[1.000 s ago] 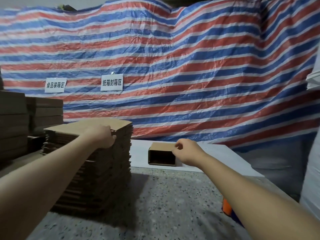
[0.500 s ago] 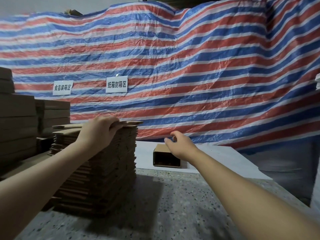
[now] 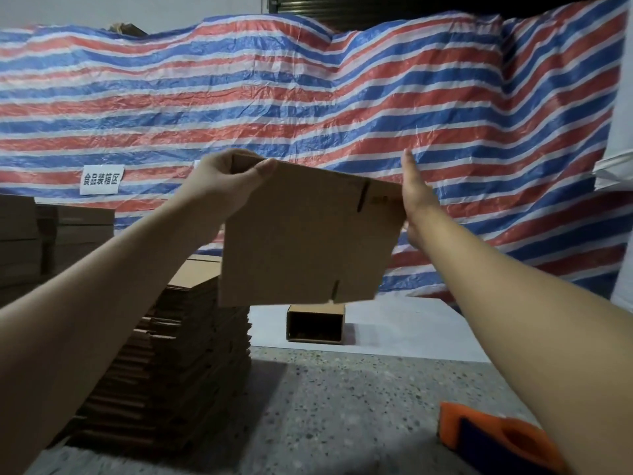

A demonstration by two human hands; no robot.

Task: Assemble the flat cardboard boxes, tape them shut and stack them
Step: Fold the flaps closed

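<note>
Flat box [image 3: 305, 234] up in air above stack [image 3: 178, 344]. Our left hand [image 3: 222, 186] pinches top corner, right hand [image 3: 412, 197] flat-fingered against far edge. Looks light, stiff-ish, bendy at creases; we'd grip edges.

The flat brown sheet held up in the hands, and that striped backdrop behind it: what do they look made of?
The flat brown sheet looks like matte corrugated cardboard: dull tan face, cut flap slots, same as the stacked blanks. The red, white and blue striped backdrop is probably woven plastic tarpaulin: it is crinkled, with a faint sheen.
</note>
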